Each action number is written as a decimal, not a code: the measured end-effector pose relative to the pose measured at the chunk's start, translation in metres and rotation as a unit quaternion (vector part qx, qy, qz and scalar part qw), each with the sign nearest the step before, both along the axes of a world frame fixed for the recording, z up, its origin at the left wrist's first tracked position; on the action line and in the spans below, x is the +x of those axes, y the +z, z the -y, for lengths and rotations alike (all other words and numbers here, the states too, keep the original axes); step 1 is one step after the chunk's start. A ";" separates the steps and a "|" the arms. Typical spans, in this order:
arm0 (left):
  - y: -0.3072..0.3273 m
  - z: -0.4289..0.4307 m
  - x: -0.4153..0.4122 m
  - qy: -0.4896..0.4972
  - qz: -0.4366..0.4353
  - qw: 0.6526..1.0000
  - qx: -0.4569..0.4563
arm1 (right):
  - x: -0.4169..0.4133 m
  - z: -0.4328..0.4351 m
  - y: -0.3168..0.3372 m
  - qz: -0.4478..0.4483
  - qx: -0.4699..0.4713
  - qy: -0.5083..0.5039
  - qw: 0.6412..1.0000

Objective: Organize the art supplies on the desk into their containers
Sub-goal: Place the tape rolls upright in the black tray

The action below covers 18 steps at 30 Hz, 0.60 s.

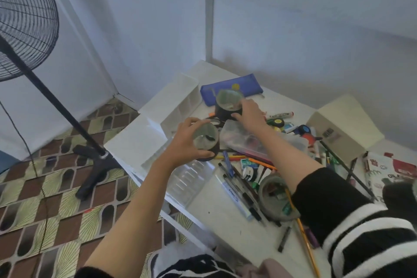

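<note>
Three dark round cups sit on the white desk point(225, 216). The first cup point(228, 106) stands just in front of the blue pencil case point(232, 90), overlapping its near edge. The right hand point(250, 115) grips it, thumb and fingers wrapped round its wall. The second cup point(206, 140) is nearer the person and to the left of the pencil case. The left hand point(187, 140) holds it, fingers curled round its side. The third cup point(274, 196) is much nearer the person than the pencil case, has pens in it, and is partly hidden by the right forearm.

One white compartment organizer point(180, 101) lies just left of the pencil case. One clear pouch point(248, 140) of supplies lies under the right arm, and one clear tray point(189, 178) lies under the left arm. One beige box point(343, 124) sits well to the right of the pencil case. Loose pens and markers point(234, 178) crowd the desk between the cups, too tangled to count. One standing fan point(24, 20) is on the floor, far left of the pencil case.
</note>
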<state>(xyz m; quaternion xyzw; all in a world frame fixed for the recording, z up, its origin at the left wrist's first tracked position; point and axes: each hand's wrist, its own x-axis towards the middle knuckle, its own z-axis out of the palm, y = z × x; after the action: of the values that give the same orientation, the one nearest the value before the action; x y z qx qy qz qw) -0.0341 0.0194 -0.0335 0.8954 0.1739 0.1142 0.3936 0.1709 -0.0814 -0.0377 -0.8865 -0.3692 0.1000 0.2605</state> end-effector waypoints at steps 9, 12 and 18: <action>0.016 0.007 0.013 0.056 0.132 0.989 -0.029 | -0.004 0.021 0.014 0.017 0.157 -0.053 0.986; 0.025 0.020 0.027 0.067 0.179 0.981 -0.035 | -0.006 0.038 0.029 -0.003 0.217 -0.105 0.971; 0.044 0.073 0.075 -0.016 0.220 0.975 -0.027 | 0.015 0.131 0.066 0.021 0.257 -0.225 0.940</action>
<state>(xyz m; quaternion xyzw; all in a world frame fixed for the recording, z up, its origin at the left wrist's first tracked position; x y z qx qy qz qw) 0.0409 -0.0535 0.0109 0.8398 0.0713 0.2975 0.4486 0.1856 -0.2120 0.0288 -0.8512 -0.1784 -0.0777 0.4874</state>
